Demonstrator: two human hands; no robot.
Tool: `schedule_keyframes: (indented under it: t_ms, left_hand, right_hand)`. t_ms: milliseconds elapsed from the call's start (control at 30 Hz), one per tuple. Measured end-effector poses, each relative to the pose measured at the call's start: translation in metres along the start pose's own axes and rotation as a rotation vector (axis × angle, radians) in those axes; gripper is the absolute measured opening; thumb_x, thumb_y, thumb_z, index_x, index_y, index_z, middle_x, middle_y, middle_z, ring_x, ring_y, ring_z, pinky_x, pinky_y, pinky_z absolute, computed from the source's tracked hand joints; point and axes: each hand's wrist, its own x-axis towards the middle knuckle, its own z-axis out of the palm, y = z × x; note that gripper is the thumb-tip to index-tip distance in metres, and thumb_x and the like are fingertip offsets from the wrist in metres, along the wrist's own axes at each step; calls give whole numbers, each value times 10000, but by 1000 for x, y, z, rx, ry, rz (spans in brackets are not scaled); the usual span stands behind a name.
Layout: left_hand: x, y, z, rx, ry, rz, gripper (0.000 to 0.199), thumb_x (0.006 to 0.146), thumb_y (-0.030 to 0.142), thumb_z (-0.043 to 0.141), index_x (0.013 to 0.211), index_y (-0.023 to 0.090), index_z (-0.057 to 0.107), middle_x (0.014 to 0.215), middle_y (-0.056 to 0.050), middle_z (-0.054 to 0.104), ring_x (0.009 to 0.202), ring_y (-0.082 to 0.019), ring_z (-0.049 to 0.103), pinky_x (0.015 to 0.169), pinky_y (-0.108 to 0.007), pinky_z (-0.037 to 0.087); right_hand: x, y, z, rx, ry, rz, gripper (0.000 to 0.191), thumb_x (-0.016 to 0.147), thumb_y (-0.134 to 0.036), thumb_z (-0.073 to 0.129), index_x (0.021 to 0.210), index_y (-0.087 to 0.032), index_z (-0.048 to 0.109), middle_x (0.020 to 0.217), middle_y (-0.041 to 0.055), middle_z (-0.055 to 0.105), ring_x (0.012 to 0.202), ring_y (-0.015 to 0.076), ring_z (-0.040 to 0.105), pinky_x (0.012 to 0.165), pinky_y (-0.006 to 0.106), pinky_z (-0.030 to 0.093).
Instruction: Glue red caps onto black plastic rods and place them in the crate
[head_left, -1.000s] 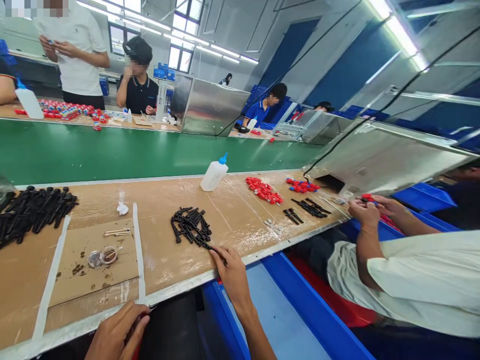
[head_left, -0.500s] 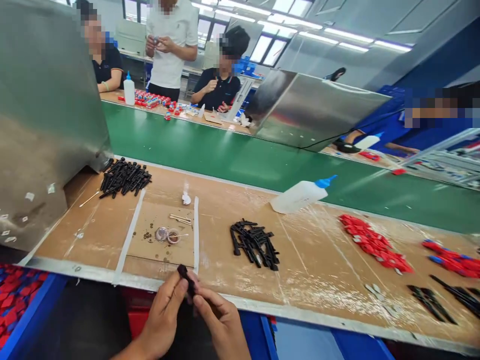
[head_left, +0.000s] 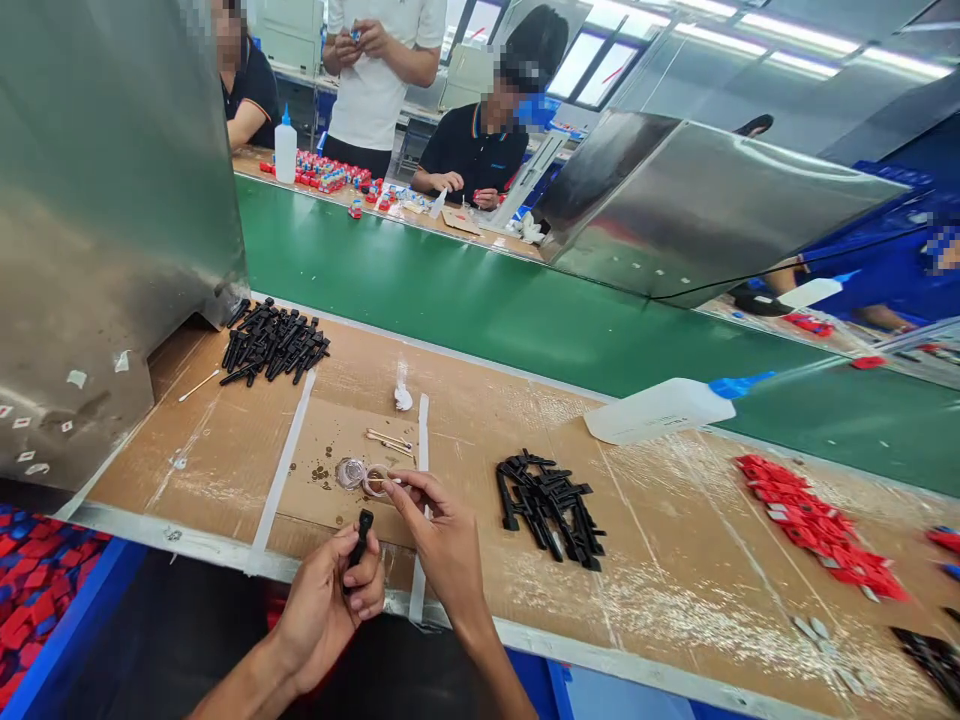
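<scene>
My left hand point(head_left: 319, 600) is closed around a small black plastic part point(head_left: 364, 530), held upright at the table's front edge. The fingertips of my right hand point(head_left: 442, 530) pinch the end of a cotton swab point(head_left: 385, 481). That swab's far end reaches into a small round pot point(head_left: 369, 487) of dark contents, partly hidden by my fingers. A second clear round piece point(head_left: 349, 474) touches the pot on its left. Both lie on a stained cardboard sheet point(head_left: 315, 505), where several more swabs point(head_left: 388, 441) lie behind them.
Black parts form a left pile point(head_left: 276, 340) and a middle pile point(head_left: 551, 505). A white bottle point(head_left: 660, 412) with a blue nozzle lies tilted near the green belt point(head_left: 465, 300). Red parts point(head_left: 817, 525) are to the right. A metal panel point(head_left: 112, 230) stands left; co-workers sit and stand across.
My right hand has left the black part and moved up to the pot, taking hold of the swab. My left hand keeps the black part. The view has shifted left.
</scene>
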Motion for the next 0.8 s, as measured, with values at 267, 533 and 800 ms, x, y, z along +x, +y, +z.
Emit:
schedule_keyframes:
  t_ms: [267,533,800]
  left_hand:
    - [2,3,-2,68,31,-40,227,959,329,468,890,126,544,594,68,299,489,-57,273,510,-224,207]
    - [2,6,-1,45,8,-78,236,955,336,453,862,140,544,570,75,257,476,-63,229,507,-233,198]
    - [1,6,1,54,27,-68,234,951,347,468,874,139,542,568,78,254,476,-62,219,503,-228,188]
  right_hand:
    - [1,2,-8,-158,89,-128,140,896,-304,622,957,-211,706,930,43,744,814,178,686,780,308,535]
    - [-8,20,-10,11,175,4,187,870,-328,651,978,-183,700,924,69,740,793,189,696,797,365,583]
    - [-8,16,-10,156,239,40,161,834,-300,694,932,-173,706,836,53,745,695,158,690,669,294,605]
